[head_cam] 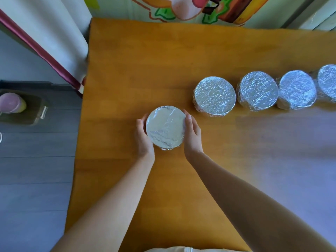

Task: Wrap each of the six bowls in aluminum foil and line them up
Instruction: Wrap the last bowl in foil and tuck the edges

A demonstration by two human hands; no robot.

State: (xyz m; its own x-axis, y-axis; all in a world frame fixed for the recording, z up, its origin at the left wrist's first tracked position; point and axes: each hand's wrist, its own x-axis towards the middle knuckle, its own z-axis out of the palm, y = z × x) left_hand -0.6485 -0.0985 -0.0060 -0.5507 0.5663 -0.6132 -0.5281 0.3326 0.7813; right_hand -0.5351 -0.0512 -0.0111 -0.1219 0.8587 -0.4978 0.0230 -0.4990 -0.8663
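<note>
Just left of the frame's middle, a foil-wrapped bowl (165, 128), clasped between both hands. Against its left side the left hand (142, 137), fingers curled round the wall. Against its right side the right hand (193, 136), thumb up by the rim, fingers bent round behind. Both grasping, neither slack. Resting on the table (127, 70) or raised just off it: cannot tell.

Top a flat round disc of foil, pale and fairly smooth, with a few creases across it. Foil folded down over the rim, crumpled along the lower edge nearest the camera.

Toward the upper right, apart from the hands, a line of four more on the table: first row bowl (214, 96), second row bowl (257, 90), third row bowl (297, 89), and fourth row bowl (327, 80), cut off by the right edge of the frame. All four capped in crinkled foil, close side by side, with a wider gap between the first and the held one.
</note>
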